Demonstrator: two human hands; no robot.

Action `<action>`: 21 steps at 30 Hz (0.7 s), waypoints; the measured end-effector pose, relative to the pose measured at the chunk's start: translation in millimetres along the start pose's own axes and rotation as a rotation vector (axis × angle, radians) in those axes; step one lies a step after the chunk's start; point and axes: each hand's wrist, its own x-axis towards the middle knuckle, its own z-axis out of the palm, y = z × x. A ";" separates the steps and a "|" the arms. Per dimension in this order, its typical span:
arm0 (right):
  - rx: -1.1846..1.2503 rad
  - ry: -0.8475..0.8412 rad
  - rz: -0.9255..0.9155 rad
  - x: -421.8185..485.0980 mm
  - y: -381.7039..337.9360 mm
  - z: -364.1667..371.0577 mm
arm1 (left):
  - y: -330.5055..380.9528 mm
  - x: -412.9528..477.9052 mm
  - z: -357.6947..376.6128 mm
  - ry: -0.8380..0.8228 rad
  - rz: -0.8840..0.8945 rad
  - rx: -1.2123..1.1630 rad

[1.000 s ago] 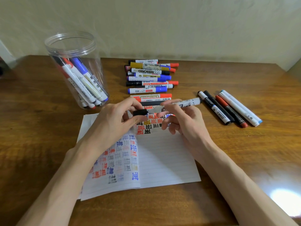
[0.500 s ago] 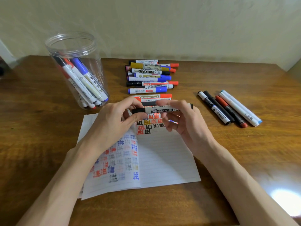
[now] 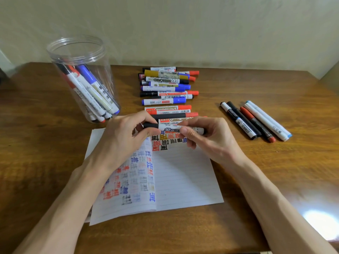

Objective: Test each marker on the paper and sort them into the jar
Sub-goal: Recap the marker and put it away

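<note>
Black marker (image 3: 174, 128) in fingers' grip, left hand (image 3: 121, 138) and right hand (image 3: 212, 138) (above paper (image 3: 185, 180)).

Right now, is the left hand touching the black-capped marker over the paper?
Touching. The head view shows the left hand pinching the black cap end of the marker between thumb and fingers, while the right hand grips its white barrel.

Wood, clear plastic, lined paper

The surface (image 3: 256, 180) is varnished brown wood, glossy enough to throw glare; the jar (image 3: 80, 52) is clear smooth plastic; the paper (image 3: 187, 180) is matt, ruled; the marker (image 3: 170, 127) barrels look like shiny plastic.
</note>
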 end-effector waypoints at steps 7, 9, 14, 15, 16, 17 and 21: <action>-0.057 -0.020 -0.009 2.1 4.6 -5.0 | -2.2 -0.2 3.2 -0.007 0.024 -0.031; -0.083 -0.034 -0.007 3.0 2.7 -7.3 | -2.3 0.4 4.8 0.002 0.032 -0.029; -0.260 -0.037 -0.050 4.7 1.1 -13.3 | -0.3 2.4 4.8 0.001 0.039 -0.003; -0.325 -0.034 -0.060 5.0 2.0 -13.6 | -0.5 2.6 4.7 -0.005 0.044 0.005; -0.400 -0.026 -0.072 5.5 3.3 -14.2 | -1.2 2.5 4.8 -0.013 0.043 0.014; -0.468 -0.009 -0.078 6.1 4.5 -15.2 | -2.4 2.6 5.1 -0.021 0.031 0.024; -0.521 0.203 -0.053 6.9 5.0 -25.9 | -7.1 3.5 8.7 -0.027 -0.031 0.115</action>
